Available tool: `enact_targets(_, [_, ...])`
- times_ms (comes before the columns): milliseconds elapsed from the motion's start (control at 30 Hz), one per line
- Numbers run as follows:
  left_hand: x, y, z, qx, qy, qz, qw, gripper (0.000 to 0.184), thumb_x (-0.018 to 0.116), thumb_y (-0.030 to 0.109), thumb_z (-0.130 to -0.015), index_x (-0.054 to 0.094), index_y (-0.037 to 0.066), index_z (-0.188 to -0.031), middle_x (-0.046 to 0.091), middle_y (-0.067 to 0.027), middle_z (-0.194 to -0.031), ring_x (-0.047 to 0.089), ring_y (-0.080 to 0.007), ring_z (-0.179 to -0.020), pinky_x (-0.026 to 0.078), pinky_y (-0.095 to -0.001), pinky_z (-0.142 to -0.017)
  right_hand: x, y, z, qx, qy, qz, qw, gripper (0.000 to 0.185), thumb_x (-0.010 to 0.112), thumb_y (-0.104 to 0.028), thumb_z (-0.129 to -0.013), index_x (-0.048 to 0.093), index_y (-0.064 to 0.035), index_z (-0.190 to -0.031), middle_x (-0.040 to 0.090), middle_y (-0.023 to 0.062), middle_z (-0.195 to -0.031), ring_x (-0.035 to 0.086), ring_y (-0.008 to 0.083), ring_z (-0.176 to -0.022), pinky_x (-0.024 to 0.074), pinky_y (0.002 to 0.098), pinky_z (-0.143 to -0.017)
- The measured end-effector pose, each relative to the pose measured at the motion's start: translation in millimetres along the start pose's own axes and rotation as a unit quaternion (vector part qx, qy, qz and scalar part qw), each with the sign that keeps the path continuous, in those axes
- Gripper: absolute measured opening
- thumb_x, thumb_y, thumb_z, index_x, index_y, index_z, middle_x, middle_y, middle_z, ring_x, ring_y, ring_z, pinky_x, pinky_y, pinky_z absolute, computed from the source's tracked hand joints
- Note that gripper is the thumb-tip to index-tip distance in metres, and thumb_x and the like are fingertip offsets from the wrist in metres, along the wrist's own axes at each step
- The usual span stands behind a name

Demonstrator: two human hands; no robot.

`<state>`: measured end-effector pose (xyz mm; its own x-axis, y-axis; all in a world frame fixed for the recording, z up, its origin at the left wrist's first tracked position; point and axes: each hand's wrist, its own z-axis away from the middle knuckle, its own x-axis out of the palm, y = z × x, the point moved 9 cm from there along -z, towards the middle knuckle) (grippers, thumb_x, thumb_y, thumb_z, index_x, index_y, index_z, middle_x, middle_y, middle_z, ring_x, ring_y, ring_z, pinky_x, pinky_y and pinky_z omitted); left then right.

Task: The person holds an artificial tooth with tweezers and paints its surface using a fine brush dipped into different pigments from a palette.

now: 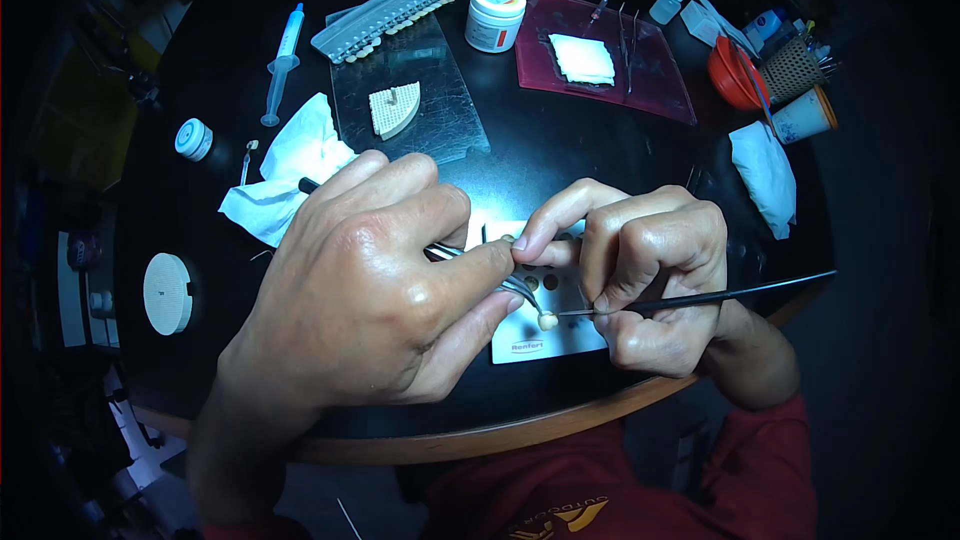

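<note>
My left hand [370, 280] is closed around metal tweezers [521, 289], whose tips grip a small cream-coloured tooth-like piece [547, 321]. From the right, my right hand [655, 275] pinches a thin brush-like tool [720, 294] with a long black handle. Its fine tip reaches to the right side of the small piece. The fingertips of both hands meet just above the tweezers. Below them lies a white palette [530, 345] with round dark wells, partly hidden by my hands.
Behind my hands are a glass plate [440, 90], a tooth shade guide [385, 15], a white jar [495, 18] and a red tray [650, 90]. A syringe [283, 65] and white tissue [290, 165] lie left. A red bowl [733, 75] stands right.
</note>
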<state>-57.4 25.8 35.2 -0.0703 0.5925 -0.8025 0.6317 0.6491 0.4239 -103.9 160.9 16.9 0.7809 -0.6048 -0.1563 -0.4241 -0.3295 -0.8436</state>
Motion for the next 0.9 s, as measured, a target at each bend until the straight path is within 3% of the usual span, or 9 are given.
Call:
enact_targets(533, [-2,-1,0,0.007,0.014,0.005,1.000,0.028,0.091,0.019,-0.072,0.084,0.009,-0.097,0.056,-0.0024,-0.072,0.051,-0.0182,-0.068,0.037,-0.0360,-0.064,-3,-3,0,-0.013,0.001,-0.038,0.999,0.015,0.058,0.009,-0.067,0.048,-0.0025,-0.063,0.060,0.0106,-0.067,0.071,0.0387,-0.111,0.0624,0.0528,-0.100])
enact_targets(800, [-6,-8,-1,0.004,0.057,0.056,0.997,0.037,0.088,0.018,-0.074,0.085,0.011,-0.111,0.060,-0.0021,-0.075,0.053,-0.0168,-0.070,0.040,-0.0340,-0.066,-21,-8,3,-0.018,0.060,-0.107,0.992,0.014,0.059,0.009,-0.073,0.051,-0.0007,-0.067,0.063,0.0127,-0.073,0.067,0.0419,-0.119,0.0593,0.0566,-0.103])
enact_targets(900, [-7,-8,-1,0.008,0.064,0.060,0.996,0.037,0.088,0.018,-0.075,0.085,0.012,-0.112,0.060,-0.0027,-0.075,0.054,-0.0168,-0.070,0.040,-0.0340,-0.066,-19,-10,4,-0.023,0.051,-0.055,0.997,0.012,0.063,-0.001,-0.079,0.053,-0.0024,-0.072,0.061,0.0113,-0.070,0.067,0.0403,-0.112,0.0611,0.0587,-0.101])
